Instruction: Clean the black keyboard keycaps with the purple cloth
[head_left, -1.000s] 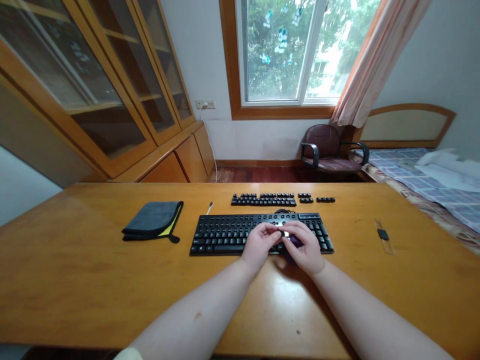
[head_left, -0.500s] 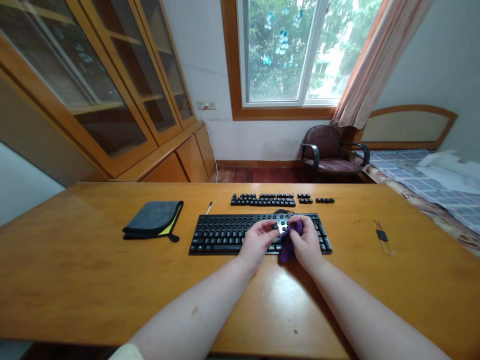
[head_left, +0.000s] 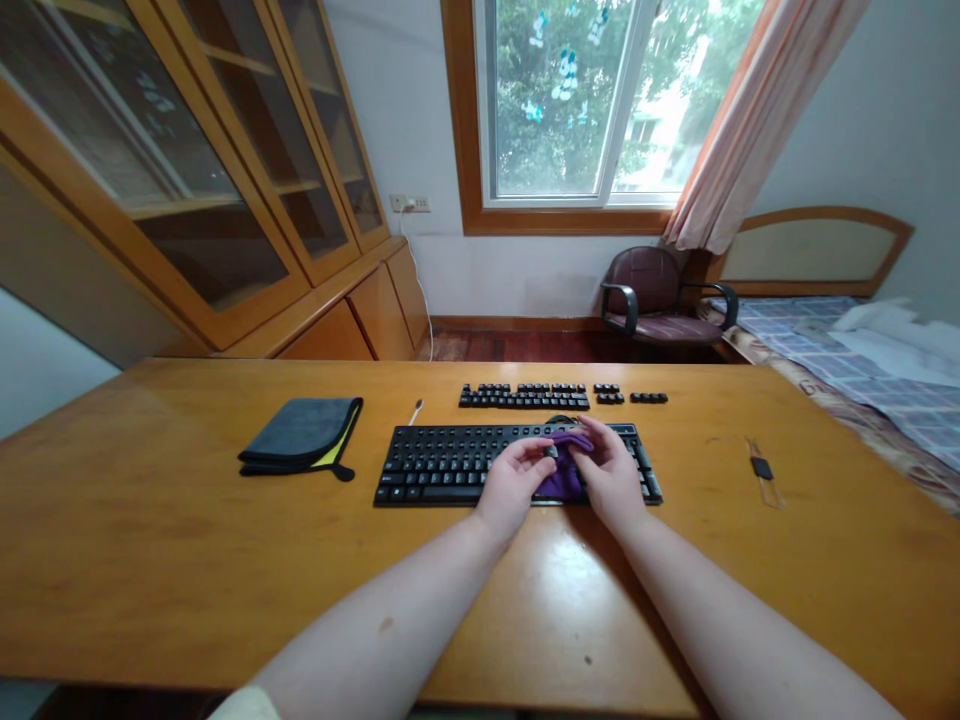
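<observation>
Between thumb and fingers my left hand (head_left: 514, 480) pinches a small black keycap (head_left: 551, 452). My right hand (head_left: 609, 475) is closed on a purple cloth (head_left: 562, 482), which spreads behind the keycap and hangs down between both hands. Beneath them lies a black keyboard (head_left: 442, 465), partly covered by the hands and cloth. Rows of loose black keycaps (head_left: 525, 399) are lined up on the table just behind it.
A folded grey cloth (head_left: 300, 435) with yellow lining lies left of the keyboard. A small brush (head_left: 416, 411) rests behind its left end. Off to the right is a keycap puller (head_left: 762, 469) with wire loops. All sit on the wooden table (head_left: 187, 560).
The purple cloth has shifted left and opened out behind the keycap, as the fingers of my right hand spread a little. My left hand keeps its pinch. The view has tilted slightly.
</observation>
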